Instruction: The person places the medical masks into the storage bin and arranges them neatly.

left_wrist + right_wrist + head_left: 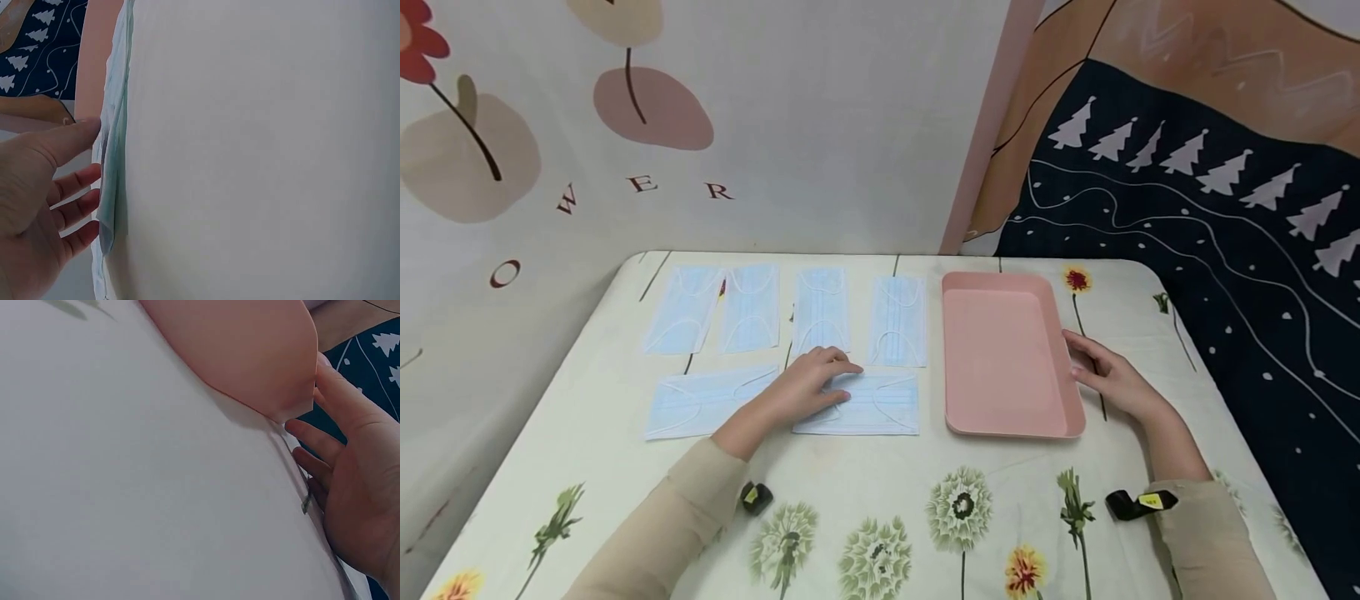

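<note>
My left hand rests over the left part of a light blue face mask lying lengthwise in the front row. In the left wrist view, its thumb and fingers are spread apart, with the fingertips right at the face mask's edge. A shallow pink tray lies just right of that mask. Beside the tray's right wall is my right hand, fingers loosely extended. The right wrist view shows its fingertips at the corner of the pink tray. Nothing lies in the tray.
Left of the held-down mask lies another face mask. Several more masks, including an upright one near the tray, form a back row. A flower-print cloth covers the table, which meets a painted wall behind.
</note>
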`<control>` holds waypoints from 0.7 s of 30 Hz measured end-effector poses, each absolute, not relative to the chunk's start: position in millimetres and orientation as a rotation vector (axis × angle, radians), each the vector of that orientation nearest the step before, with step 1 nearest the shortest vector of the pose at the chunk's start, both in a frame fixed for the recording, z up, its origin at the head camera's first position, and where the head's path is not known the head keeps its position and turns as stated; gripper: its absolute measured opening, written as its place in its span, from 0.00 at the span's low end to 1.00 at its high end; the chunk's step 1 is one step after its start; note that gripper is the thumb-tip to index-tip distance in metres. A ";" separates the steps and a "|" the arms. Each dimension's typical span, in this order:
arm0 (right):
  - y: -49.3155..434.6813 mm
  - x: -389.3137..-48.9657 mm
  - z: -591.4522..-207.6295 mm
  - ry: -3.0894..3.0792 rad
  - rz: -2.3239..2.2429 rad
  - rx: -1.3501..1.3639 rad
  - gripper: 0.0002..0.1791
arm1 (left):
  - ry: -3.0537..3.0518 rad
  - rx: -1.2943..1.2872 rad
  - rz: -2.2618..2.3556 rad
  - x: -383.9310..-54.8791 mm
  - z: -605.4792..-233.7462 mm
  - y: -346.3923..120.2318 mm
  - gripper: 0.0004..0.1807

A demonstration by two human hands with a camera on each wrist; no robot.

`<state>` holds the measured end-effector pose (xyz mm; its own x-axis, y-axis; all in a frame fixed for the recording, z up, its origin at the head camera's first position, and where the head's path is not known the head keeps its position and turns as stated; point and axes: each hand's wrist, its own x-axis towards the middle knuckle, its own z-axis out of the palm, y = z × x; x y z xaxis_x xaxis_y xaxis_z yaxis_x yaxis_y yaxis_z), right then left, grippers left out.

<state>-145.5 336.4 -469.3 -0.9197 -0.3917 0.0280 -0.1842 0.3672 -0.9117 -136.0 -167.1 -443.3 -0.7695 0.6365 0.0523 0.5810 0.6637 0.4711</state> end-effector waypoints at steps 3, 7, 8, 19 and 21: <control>337.4 -145.7 -469.3 2.403 -1.595 -0.517 0.34 | 2.747 1.005 0.726 -139.2 -444.7 -165.8 0.20; 338.6 -146.9 -470.8 2.365 -1.628 -0.512 0.34 | 2.725 0.990 0.738 -143.4 -446.0 -164.2 0.21; 338.8 -147.3 -471.2 2.355 -1.641 -0.509 0.34 | 2.718 0.988 0.745 -144.3 -445.9 -163.8 0.21; 338.4 -146.8 -472.0 2.335 -1.679 -0.460 0.34 | 2.609 1.016 0.758 -152.5 -444.0 -160.4 0.22; 337.6 -146.5 -472.1 2.335 -1.682 -0.450 0.34 | 2.583 1.019 0.760 -154.0 -443.9 -160.0 0.23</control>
<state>-146.5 337.6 -472.1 -0.9267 -0.3757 -0.0056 -0.1138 0.2947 -0.9488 -154.0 -160.0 -443.9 -0.7194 0.6928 -0.0496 0.5554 0.6166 0.5579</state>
